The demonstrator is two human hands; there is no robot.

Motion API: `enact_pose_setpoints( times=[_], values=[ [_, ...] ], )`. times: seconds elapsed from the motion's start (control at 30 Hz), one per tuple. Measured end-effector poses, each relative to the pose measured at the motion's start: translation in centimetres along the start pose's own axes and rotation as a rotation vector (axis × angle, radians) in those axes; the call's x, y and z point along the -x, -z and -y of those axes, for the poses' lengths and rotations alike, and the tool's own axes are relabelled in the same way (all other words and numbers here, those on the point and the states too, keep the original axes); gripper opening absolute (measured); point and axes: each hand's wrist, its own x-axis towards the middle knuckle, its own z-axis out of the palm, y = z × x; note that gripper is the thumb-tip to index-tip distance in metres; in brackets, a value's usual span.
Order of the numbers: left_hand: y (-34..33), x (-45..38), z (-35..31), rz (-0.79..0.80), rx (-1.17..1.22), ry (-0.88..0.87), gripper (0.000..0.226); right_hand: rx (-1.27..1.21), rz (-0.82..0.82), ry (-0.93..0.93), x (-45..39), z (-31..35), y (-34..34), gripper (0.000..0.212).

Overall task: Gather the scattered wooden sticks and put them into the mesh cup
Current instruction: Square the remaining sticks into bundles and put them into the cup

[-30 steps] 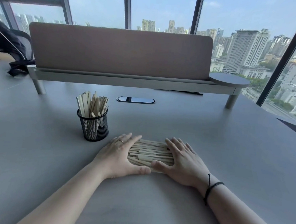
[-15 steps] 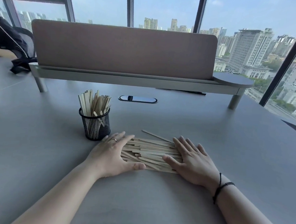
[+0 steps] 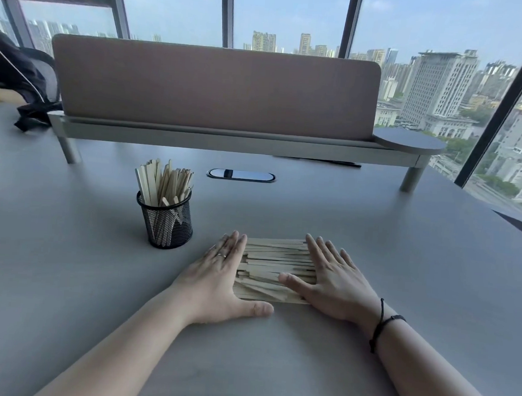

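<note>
A flat pile of pale wooden sticks [image 3: 275, 267] lies on the grey table [image 3: 373, 252], pressed between my two hands. My left hand [image 3: 217, 275] lies flat against the pile's left ends, fingers straight, a ring on one finger. Against the pile's right ends rests my right hand [image 3: 331, 280], with its thumb lying over the sticks. Neither hand grips a stick. A black mesh cup [image 3: 165, 220] stands upright to the left of the pile, holding several sticks on end.
A pink divider panel on a grey raised shelf [image 3: 226, 139] crosses the back of the table. A cable port [image 3: 241, 175] sits behind the cup. A dark bag [image 3: 23, 88] lies at far left. Windows are behind.
The hands have squeezed the pile narrower and squarer. A stick that lay askew at the far edge half a second ago now lies in line with the rest.
</note>
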Motion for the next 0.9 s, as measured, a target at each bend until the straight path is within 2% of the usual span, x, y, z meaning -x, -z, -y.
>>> enact_pose_setpoints(
  times=[0.17, 0.3, 0.57, 0.63, 0.77, 0.83, 0.9],
  values=[
    [-0.7, -0.7, -1.4, -0.029, 0.049, -0.028, 0.141, -0.039, 0.009, 0.069, -0.6, 1.5, -0.4, 0.120],
    [-0.9, -1.0, -2.0, -0.046, 0.106, -0.046, 0.140, -0.085, -0.016, 0.110, -0.8, 2.4, -0.5, 0.110],
    [-1.3, -2.2, -3.8, -0.121, 0.106, 0.022, 0.147, -0.348, -0.056, 0.141, -1.5, 4.3, -0.3, 0.088],
    [-1.4, -2.4, -4.0, -0.133, 0.133, 0.010, 0.147, -0.489, -0.111, 0.140, -1.9, 4.5, -0.5, 0.079],
    [-0.8, -1.8, -2.5, -0.157, 0.152, -0.060, 0.150, -0.808, -0.348, 0.030, -2.6, 3.1, -0.5, 0.056],
    [-0.4, -1.7, -1.7, -0.180, 0.165, -0.069, 0.149, -0.818, -0.414, -0.019, -2.8, 2.0, -0.2, 0.050],
    [-0.1, -2.0, -1.3, -0.202, 0.166, -0.053, 0.146, -0.763, -0.411, -0.035, -3.0, 1.2, -0.2, 0.053]
  ],
)
